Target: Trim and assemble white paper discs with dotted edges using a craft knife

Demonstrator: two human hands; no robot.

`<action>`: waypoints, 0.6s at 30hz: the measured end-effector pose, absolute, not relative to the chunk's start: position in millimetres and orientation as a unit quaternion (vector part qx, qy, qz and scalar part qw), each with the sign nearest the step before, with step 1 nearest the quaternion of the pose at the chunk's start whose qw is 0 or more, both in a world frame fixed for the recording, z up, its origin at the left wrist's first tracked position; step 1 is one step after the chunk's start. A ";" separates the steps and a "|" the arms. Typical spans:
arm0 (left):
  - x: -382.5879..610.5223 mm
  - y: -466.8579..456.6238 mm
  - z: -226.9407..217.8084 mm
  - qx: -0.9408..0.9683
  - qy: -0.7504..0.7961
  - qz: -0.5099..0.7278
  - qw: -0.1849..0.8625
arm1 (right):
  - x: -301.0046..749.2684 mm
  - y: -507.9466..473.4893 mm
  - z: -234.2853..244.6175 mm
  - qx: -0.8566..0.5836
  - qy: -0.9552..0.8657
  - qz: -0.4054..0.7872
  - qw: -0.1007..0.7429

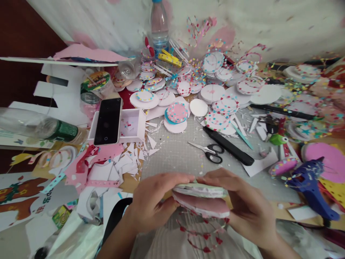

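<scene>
Both of my hands hold a small stack of foam discs [201, 197] close to me, over the front edge of the grey cutting mat [172, 154]. A pale green-white disc lies on top of a pink disc. My left hand [153, 201] pinches the stack's left side, thumb underneath and fingers over the top. From the other side my right hand [242, 201] grips it, fingers curled over the upper edge. Thin strings of red hearts [201, 235] dangle below the discs.
Black-handled scissors [208, 151] and a black craft knife [229, 146] lie on the mat ahead. Many decorated discs [215, 90] crowd the back. A phone [108, 120] rests on a white box at left, beside paper scraps. A blue glue gun [309, 183] lies right. A water bottle [159, 25] stands behind.
</scene>
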State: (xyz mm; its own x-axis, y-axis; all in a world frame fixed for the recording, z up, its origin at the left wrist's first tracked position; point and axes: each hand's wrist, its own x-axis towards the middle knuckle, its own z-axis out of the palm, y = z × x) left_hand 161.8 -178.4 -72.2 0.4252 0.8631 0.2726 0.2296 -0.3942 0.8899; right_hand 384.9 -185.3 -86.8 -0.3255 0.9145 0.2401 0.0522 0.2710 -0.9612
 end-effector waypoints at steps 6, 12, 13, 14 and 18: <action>161.4 -177.0 -70.5 0.742 0.372 0.381 0.408 | 383.9 -186.7 -86.1 -0.368 -0.657 0.479 0.451; 161.2 -178.2 -73.6 0.735 0.373 0.397 0.404 | 383.8 -184.3 -84.4 -0.372 -0.672 0.466 0.440; 161.6 -179.2 -74.5 0.729 0.377 0.404 0.404 | 384.0 -183.6 -84.2 -0.374 -0.677 0.458 0.437; 162.4 -180.2 -75.4 0.721 0.383 0.410 0.405 | 384.1 -183.0 -84.3 -0.376 -0.683 0.451 0.435; 169.4 -180.1 -81.6 0.694 0.453 0.397 0.395 | 383.6 -180.4 -91.0 -0.396 -0.700 0.431 0.409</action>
